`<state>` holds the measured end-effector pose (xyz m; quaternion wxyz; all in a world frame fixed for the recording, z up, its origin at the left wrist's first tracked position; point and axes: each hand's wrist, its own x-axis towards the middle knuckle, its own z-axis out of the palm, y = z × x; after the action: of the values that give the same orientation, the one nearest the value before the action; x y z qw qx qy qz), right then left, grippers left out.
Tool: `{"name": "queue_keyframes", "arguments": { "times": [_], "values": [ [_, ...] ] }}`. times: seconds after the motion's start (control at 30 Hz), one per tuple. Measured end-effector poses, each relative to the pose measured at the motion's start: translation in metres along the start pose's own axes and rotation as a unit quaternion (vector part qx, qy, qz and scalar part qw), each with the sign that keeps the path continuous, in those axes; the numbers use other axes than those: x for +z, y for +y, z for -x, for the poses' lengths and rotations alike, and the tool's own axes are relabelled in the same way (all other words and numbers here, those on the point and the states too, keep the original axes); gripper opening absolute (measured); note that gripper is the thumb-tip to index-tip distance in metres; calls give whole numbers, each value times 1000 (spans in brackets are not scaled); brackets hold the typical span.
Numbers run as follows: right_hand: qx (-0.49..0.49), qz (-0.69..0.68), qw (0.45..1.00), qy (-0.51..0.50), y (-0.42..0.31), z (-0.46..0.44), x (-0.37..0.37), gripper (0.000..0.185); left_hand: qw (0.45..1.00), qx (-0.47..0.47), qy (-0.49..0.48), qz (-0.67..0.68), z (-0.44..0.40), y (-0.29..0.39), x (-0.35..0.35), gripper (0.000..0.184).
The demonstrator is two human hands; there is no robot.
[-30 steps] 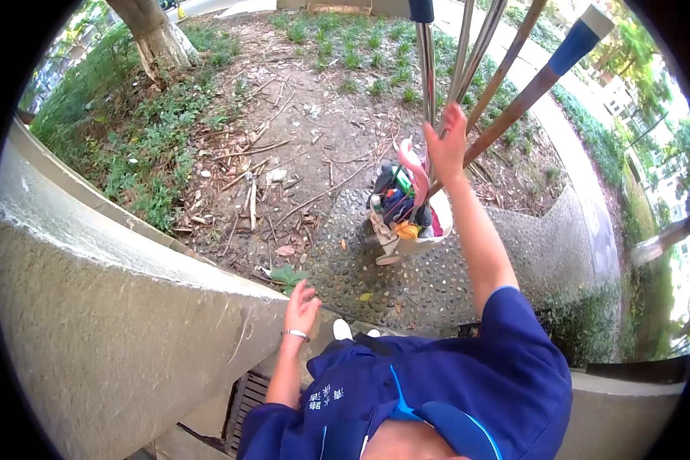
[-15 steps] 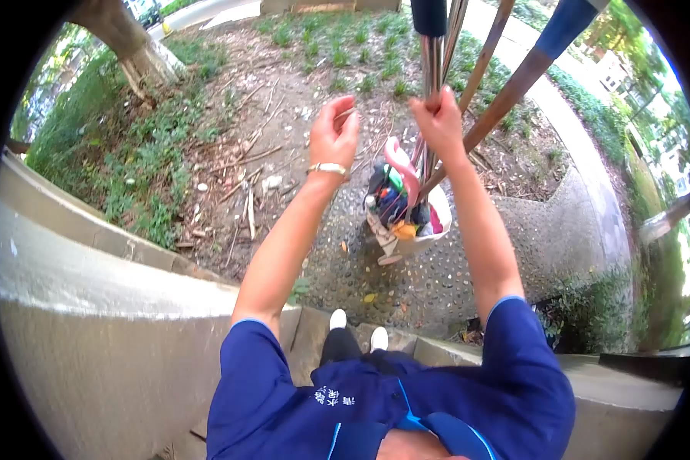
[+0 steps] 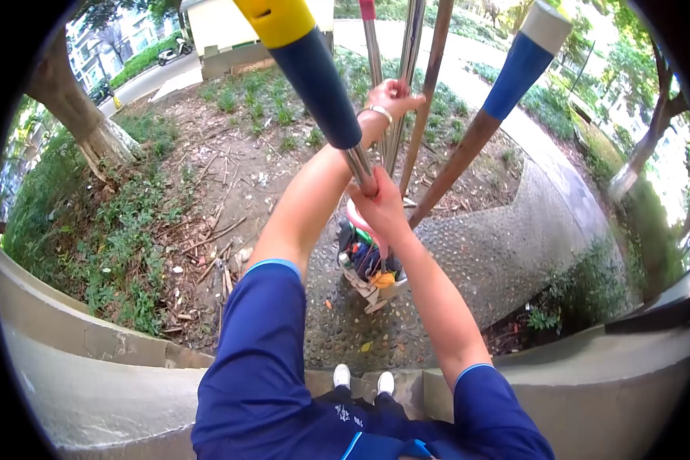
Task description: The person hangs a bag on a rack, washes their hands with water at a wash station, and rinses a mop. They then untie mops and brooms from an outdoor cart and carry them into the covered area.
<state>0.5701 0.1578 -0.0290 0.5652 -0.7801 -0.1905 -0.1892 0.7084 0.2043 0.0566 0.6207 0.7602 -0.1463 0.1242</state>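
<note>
My right hand [image 3: 379, 207] is closed around the metal shaft of a long-handled tool [image 3: 314, 84] with a dark blue and yellow grip, tilted toward me. Past it, my left hand [image 3: 392, 100], with a bracelet at the wrist, is among the other poles. Its thumb is spread and its fingers are partly curled, close to a shiny metal pole [image 3: 412, 38]. Beyond it stand a thin wooden pole [image 3: 429, 77] and a thicker wooden pole [image 3: 460, 149] with a blue and white end. Below, a bucket [image 3: 395, 290] holds rags, an orange-yellow cloth [image 3: 383, 280] and a pink curved piece [image 3: 364, 218].
The bucket stands on a pebbled path [image 3: 452, 268]. Low concrete walls [image 3: 92, 368] flank me on both sides. Soil with twigs and plants [image 3: 199, 192] lies to the left, near a tree trunk [image 3: 92, 138]. A scooter [image 3: 174, 52] is parked far off.
My left hand has swung right and forward to the poles, crossing beyond my right hand. The blue-gripped tool has tilted left and toward me in my right hand. The view has shifted.
</note>
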Motion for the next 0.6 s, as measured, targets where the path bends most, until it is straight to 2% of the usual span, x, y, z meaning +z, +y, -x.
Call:
{"name": "queue_keyframes", "arguments": {
  "times": [0.07, 0.1, 0.17, 0.23, 0.27, 0.3, 0.33, 0.37, 0.47, 0.5, 0.6],
  "values": [
    [-2, -8, 1000, 10, -3, 0, -2, 20, 984, -21, 45, -171, -10, 3, 7, 37],
    [-1, -11, 1000, 18, -4, 0, -5, 19, 992, 36, 107, -58, -23, -13, 8, 35],
    [20, 12, 1000, 21, -15, 2, -12, 20, 982, 53, 176, 36, -5, -11, -2, 30],
    [20, -21, 999, 22, -16, 0, -18, 20, 964, 134, 220, -64, -16, -22, -39, 22],
    [-14, -4, 999, 33, -10, -2, -23, 18, 959, 137, 244, -36, -22, -30, -55, 23],
    [25, -15, 999, 28, -13, -4, -33, 17, 953, 141, 268, -8, -28, -38, -72, 24],
    [65, -26, 997, 25, -17, -5, -44, 16, 953, 30, 273, 127, -7, -16, -88, 27],
    [18, -14, 998, 58, -7, -9, -52, 15, 945, 28, 305, 117, -13, -28, -108, 23],
    [11, -29, 997, 74, 4, -10, -77, 17, 911, 6, 377, 169, -10, -26, -164, 21],
    [54, -57, 994, 72, 3, -8, -82, 20, 897, 43, 394, 194, -10, -26, -182, 22],
    [37, -42, 998, 37, 11, -6, -95, 23, 849, 153, 437, 255, -11, -2, -244, 21]
  ]
}}
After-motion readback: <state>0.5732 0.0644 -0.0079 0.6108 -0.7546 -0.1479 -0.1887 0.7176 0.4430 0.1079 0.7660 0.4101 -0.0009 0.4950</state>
